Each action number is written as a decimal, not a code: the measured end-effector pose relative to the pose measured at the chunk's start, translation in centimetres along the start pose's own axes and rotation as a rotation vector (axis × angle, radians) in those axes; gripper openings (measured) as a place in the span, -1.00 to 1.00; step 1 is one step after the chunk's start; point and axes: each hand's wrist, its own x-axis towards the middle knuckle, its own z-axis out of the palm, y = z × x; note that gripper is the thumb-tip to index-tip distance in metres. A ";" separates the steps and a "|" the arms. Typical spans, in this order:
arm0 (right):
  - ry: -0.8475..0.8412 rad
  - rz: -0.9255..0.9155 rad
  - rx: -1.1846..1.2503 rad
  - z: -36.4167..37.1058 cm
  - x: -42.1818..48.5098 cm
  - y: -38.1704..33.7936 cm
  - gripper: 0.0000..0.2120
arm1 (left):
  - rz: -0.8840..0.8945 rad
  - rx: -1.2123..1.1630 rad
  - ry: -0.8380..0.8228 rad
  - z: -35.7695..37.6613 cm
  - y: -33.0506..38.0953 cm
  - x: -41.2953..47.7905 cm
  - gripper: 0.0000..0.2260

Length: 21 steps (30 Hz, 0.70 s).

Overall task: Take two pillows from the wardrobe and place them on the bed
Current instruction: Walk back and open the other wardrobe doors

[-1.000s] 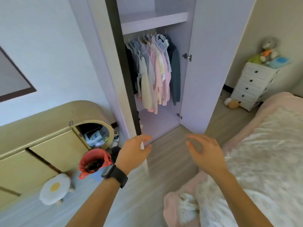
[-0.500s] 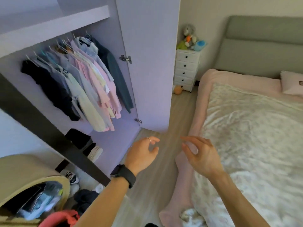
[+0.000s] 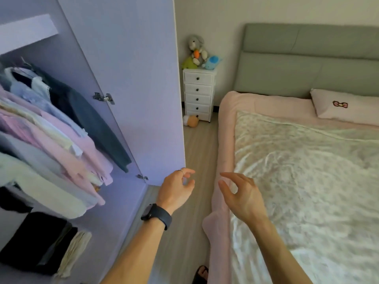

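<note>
The lilac wardrobe stands open on the left, its door swung out toward the bed. Hanging clothes fill it; no pillow shows inside. The bed on the right has a pink sheet and a pale floral cover. One pink pillow with a bow print lies at its head. My left hand, with a ring and a black watch, hovers empty near the door's lower edge. My right hand hovers empty over the bed's near edge, fingers loosely curled.
A white drawer chest with plush toys on top stands between door and grey headboard. An orange plush lies on the wood floor strip. Folded dark clothes sit in the wardrobe's bottom. A slippered foot shows below.
The view has swung right, from the wardrobe and yellow cabinet toward the bed and headboard. Both hands stay raised and empty, fingers slightly more curled.
</note>
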 end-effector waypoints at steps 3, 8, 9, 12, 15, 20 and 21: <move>0.024 0.019 0.012 -0.6 5.9 0.2 -0.70 | 0.019 0.005 -0.027 -0.5 2.1 6.1 -0.76; 0.045 0.039 -0.010 -1.9 15.3 1.5 -0.69 | 0.099 0.021 -0.035 -1.1 5.9 15.8 -0.75; 0.040 0.049 -0.010 -2.0 17.0 1.8 -0.69 | 0.112 0.019 -0.042 -1.2 6.5 17.4 -0.75; 0.038 0.066 -0.025 -2.2 22.2 2.3 -0.69 | 0.144 0.045 -0.058 -1.2 8.0 22.8 -0.74; 0.043 0.076 -0.033 -2.3 27.8 2.6 -0.70 | 0.199 0.102 -0.065 -0.9 9.4 28.6 -0.73; 0.072 0.075 -0.022 -2.3 37.4 3.1 -0.71 | 0.268 0.180 -0.037 -0.6 12.2 38.5 -0.71; 0.074 0.070 -0.026 -2.2 39.2 3.2 -0.72 | 0.274 0.184 -0.026 -0.7 12.7 40.5 -0.72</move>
